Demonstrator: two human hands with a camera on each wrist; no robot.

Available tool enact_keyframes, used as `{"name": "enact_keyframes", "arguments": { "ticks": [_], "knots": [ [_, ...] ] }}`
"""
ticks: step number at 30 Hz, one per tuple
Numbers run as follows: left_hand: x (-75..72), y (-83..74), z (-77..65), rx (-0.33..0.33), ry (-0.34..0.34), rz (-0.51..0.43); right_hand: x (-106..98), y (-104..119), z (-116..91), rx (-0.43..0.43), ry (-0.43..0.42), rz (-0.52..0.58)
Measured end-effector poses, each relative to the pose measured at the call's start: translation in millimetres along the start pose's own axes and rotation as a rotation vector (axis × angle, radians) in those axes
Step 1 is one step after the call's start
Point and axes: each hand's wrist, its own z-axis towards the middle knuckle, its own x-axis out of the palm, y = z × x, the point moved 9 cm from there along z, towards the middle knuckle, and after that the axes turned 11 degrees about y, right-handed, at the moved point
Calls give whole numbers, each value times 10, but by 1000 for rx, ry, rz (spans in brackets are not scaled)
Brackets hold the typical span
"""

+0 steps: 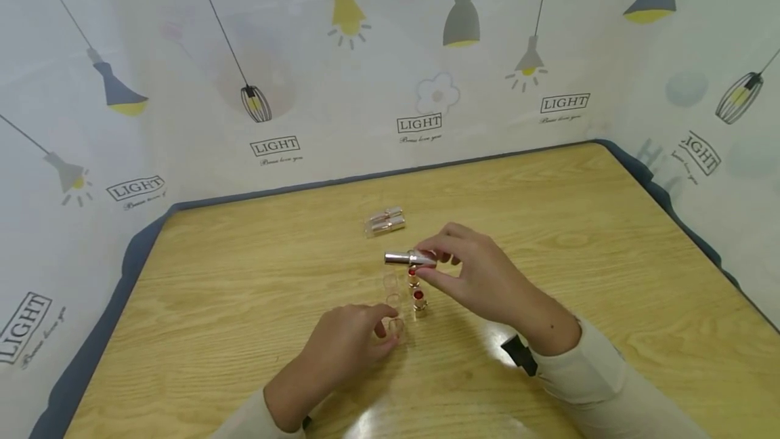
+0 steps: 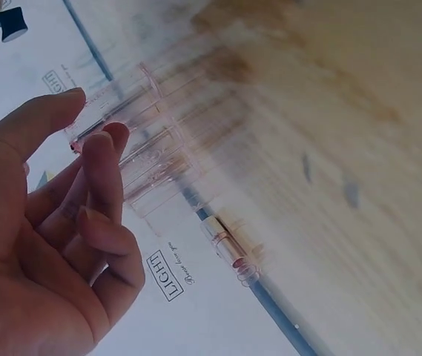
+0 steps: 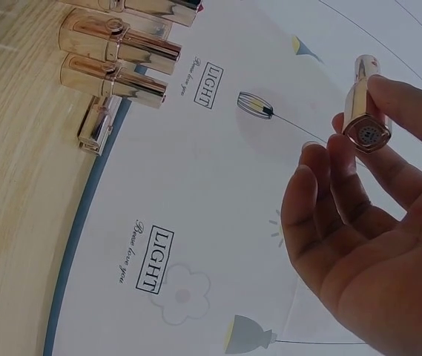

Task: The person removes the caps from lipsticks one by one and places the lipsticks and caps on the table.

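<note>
My right hand (image 1: 481, 273) pinches a shiny metallic lipstick (image 1: 397, 258) by one end, holding it sideways above the table; its base label faces the right wrist view. Below it, upright uncapped lipsticks (image 1: 418, 299) with red tips stand in a row, the far ones partly covered by the right hand and held lipstick. A row of clear caps (image 1: 392, 282) stands to their left. My left hand (image 1: 347, 337) has thumb and index finger around the nearest clear cap (image 1: 396, 328), which stands at the table surface.
Two capped lipsticks (image 1: 387, 223) lie side by side farther back on the wooden table (image 1: 274, 256). A white printed curtain (image 1: 365, 87) rises behind the table's dark edge and along both sides.
</note>
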Motion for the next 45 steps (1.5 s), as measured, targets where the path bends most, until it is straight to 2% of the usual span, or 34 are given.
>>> {"name": "enact_keyframes", "arguments": {
  "ticks": [6,9,11,14,19,21,23,27,33,40,45],
  "knots": [
    [-50,-34,-65,17,-5,-25,-8,13,2,-5,-2,-13],
    [-126,-68,-107,28,-52,-8,-8,18,4,-9,-1,-11],
    [-224,-105,-139,47,-123,7,-8,17,4,-7,1,-10],
    [-435,-169,-200,101,-272,-17,-7,18,2,-5,3,-17],
    [-826,-323,-321,248,-530,-104,-7,9,-1,0,12,-16],
    [-938,-390,-356,300,-602,-135,-3,-1,-3,4,19,-6],
    [-1009,-445,-376,338,-646,-172,5,-20,-7,14,29,8],
    [-1047,-502,-385,367,-671,-211,38,-42,-9,23,46,29],
    [-1046,-454,-402,349,-686,-196,115,-40,-13,27,71,56],
    [-1059,-371,-429,292,-680,-202,300,-122,-177,42,151,56],
    [-1088,-403,-447,328,-691,-192,436,-147,-296,47,213,82]
  ]
}}
